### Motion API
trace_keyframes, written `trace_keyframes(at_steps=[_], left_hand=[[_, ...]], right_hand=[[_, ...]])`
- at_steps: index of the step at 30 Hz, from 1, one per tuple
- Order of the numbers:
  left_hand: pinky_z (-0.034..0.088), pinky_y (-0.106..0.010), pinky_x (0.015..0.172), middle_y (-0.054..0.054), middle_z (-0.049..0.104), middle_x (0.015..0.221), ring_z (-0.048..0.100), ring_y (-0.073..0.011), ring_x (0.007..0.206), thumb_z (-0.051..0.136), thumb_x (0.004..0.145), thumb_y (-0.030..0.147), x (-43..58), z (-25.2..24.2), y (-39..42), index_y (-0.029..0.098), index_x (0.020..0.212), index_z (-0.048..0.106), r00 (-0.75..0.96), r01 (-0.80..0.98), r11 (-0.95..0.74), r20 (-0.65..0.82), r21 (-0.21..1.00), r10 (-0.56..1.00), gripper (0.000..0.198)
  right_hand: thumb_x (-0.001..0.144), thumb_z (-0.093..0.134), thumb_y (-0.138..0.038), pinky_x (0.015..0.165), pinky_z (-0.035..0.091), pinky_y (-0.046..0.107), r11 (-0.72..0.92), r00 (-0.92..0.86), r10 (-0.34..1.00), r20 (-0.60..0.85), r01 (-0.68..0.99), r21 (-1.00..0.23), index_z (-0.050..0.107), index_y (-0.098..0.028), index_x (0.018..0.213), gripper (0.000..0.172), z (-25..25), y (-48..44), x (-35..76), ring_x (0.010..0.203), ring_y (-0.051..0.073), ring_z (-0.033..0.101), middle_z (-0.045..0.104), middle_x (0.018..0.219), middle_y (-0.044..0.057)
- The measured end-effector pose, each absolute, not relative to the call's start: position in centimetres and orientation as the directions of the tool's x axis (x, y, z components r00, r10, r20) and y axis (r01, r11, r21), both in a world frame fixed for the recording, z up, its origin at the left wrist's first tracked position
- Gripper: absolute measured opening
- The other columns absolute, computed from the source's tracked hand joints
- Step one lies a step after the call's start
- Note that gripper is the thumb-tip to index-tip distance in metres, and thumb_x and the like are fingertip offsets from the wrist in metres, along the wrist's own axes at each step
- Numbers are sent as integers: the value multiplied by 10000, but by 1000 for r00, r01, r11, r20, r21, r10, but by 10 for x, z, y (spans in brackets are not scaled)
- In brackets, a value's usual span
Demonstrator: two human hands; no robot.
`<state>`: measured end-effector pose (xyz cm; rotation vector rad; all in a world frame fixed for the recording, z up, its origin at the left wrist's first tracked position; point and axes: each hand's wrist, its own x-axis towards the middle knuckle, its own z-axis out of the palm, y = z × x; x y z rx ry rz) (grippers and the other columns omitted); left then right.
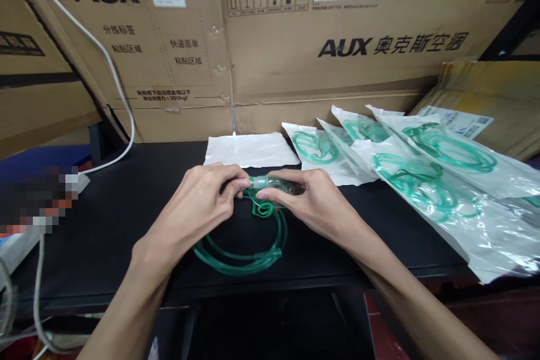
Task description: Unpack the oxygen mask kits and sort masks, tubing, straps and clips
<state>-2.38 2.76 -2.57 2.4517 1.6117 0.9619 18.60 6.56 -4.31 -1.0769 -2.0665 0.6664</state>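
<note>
Over the middle of the black table, my right hand is wrapped round a clear, green-tinted oxygen mask. Its narrow connector end points left. My left hand pinches the end of the green tubing at that connector; the fingers hide whether the two are fully joined. Just below the mask hangs a small bunch of green elastic strap. The rest of the green tubing lies coiled on the table under both hands, with a wider free end piece at the coil's lower right.
Several clear-fronted packets with green masks and tubing overlap at the right. A white packet lies behind my hands. Large cardboard boxes stand along the back. A white cable runs down at the left to a power strip.
</note>
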Motion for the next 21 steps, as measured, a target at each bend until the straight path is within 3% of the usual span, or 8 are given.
trace_keyframes(at_steps=[9,14,21], left_hand=[[378,-280,680,39,703,749,596,-148,663,507,958,190,-26,-25,28,223,774,681,262,824,-433,432,365,863,256],[400,-288,700,7,742,823,639,-187,735,521,963,261,-25,-24,29,244,882,739,220,836,-385,403,391,888,233],[410,-280,735,23,739,819,653,-177,749,467,1003,254,-24,-19,26,235,851,695,191,760,-413,435,502,880,274]], right_hand=[[833,742,-550,716,454,285,580,-431,809,399,478,-660,804,-195,998,396,-40,61,180,823,225,681,785,884,13],[853,747,-470,743,451,284,591,-439,801,406,477,-651,788,-196,1017,322,-39,62,181,838,219,679,784,921,18],[870,711,-490,697,434,266,556,-373,825,425,401,-728,769,-188,927,312,-37,58,177,748,191,626,740,798,1]])
